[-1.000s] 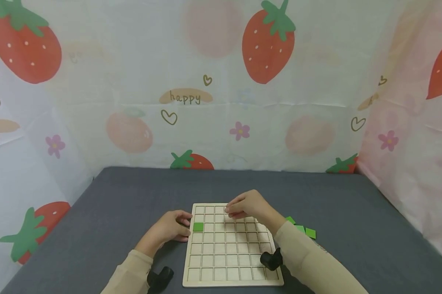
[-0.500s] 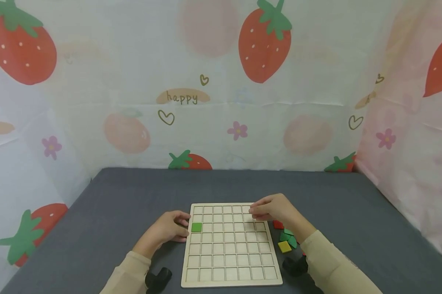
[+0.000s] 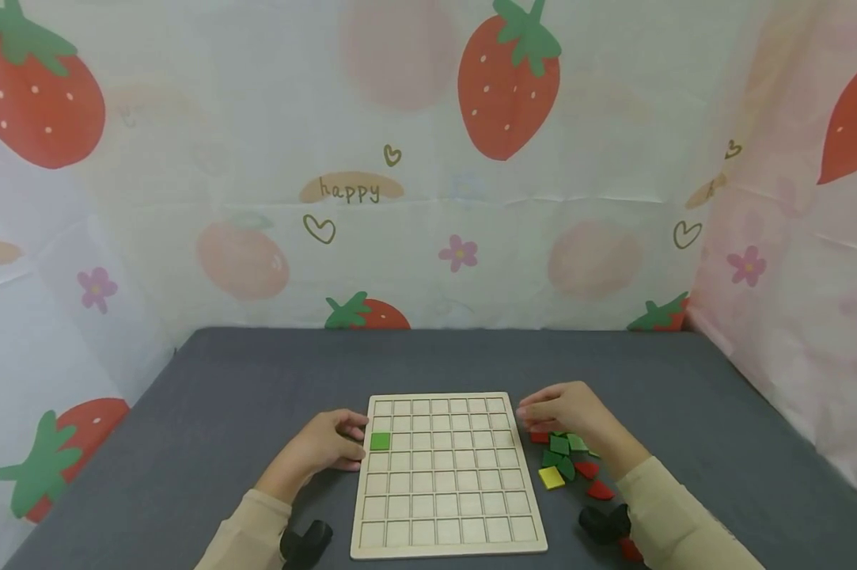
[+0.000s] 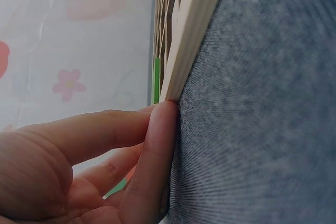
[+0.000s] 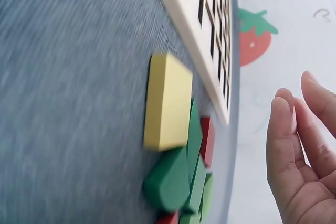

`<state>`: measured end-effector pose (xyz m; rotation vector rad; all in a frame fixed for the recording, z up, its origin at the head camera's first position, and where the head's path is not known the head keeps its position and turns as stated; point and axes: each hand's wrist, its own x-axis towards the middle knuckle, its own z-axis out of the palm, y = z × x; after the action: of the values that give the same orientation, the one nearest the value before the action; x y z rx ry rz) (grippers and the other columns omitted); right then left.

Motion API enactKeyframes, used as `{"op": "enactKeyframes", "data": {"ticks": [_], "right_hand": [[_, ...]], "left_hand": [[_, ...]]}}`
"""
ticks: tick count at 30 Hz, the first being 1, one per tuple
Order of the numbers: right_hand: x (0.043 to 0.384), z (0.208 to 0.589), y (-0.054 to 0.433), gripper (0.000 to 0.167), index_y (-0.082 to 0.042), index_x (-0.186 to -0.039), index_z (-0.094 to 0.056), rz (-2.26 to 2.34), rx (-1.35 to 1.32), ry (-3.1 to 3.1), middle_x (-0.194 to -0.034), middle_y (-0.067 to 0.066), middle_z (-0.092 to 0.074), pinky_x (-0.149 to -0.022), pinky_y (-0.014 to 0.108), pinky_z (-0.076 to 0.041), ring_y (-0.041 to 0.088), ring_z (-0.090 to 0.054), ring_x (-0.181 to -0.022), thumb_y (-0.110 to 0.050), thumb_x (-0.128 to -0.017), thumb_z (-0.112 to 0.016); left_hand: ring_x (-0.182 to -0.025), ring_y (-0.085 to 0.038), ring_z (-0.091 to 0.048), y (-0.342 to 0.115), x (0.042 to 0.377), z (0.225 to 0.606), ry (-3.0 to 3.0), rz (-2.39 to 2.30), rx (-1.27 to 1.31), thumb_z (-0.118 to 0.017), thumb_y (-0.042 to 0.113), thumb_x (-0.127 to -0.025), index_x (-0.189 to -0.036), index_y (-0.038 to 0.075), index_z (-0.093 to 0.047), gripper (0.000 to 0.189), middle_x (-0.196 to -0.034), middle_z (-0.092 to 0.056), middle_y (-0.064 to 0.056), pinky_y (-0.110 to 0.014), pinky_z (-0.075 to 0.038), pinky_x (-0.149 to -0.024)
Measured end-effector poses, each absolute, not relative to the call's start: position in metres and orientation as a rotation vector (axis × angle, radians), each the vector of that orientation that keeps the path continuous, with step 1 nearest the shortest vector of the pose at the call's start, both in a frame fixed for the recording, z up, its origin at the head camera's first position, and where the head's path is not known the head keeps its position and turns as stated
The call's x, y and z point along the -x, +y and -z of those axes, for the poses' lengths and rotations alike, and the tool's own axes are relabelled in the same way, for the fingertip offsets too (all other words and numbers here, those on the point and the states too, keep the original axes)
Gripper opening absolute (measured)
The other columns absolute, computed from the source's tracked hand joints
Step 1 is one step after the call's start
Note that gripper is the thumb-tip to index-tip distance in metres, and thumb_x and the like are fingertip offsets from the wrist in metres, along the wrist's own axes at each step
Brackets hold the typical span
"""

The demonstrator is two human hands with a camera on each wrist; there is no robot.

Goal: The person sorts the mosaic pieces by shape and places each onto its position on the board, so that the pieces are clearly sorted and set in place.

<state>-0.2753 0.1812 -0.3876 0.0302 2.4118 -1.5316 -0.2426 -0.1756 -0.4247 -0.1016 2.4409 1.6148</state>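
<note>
A pale wooden board (image 3: 445, 483) with a grid of square cells lies on the dark cloth. One green square tile (image 3: 380, 441) sits in a cell of its left column. My left hand (image 3: 321, 443) touches the board's left edge, fingertips against its side, as the left wrist view shows on the wooden rim (image 4: 184, 51). My right hand (image 3: 563, 408) is in the air just past the board's upper right corner. In the right wrist view that hand (image 5: 304, 156) has thumb and fingers apart, nothing between them. Beneath it lie green pieces (image 3: 559, 445) and a red piece (image 3: 540, 437).
Right of the board, a yellow square tile (image 3: 551, 477) lies beside several green and red pieces, among them a red one (image 3: 601, 490) near the right sleeve. Dark cloth (image 3: 293, 364) covers the table. A strawberry-print curtain (image 3: 400, 261) stands behind and at both sides.
My right hand has moved rightward from over the board's top rows to beyond its right edge, uncovering the coloured pieces. The left hand stays at the left edge.
</note>
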Motion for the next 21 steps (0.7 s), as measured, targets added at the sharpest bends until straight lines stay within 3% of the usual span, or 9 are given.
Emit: {"op": "enactKeyframes", "data": {"ticks": [14,21], "right_hand": [[0.28,0.388,0.214,0.04,0.004,-0.118,-0.069,1.465,-0.065,2.462,-0.106,0.009,-0.074,-0.085,0.038,-0.061,0.02,-0.072,-0.089,-0.019,-0.086,-0.078],[0.286,0.39,0.224,0.036,0.004,-0.115,-0.071,1.416,-0.09,2.495,-0.098,0.004,-0.076,-0.084,0.037,-0.061,0.017,-0.072,-0.086,-0.017,-0.086,-0.077]], "left_hand": [[-0.076,-0.02,-0.061,-0.176,0.245,0.428,2.444,-1.618,0.104,-0.071,-0.012,-0.08,-0.129,-0.007,-0.057,0.052,-0.101,-0.056,-0.015,-0.033,-0.062,-0.064],[-0.075,-0.02,-0.061,-0.176,0.244,0.428,2.45,-1.624,0.1,-0.071,-0.013,-0.08,-0.128,-0.008,-0.058,0.051,-0.1,-0.056,-0.015,-0.033,-0.062,-0.064]]}}
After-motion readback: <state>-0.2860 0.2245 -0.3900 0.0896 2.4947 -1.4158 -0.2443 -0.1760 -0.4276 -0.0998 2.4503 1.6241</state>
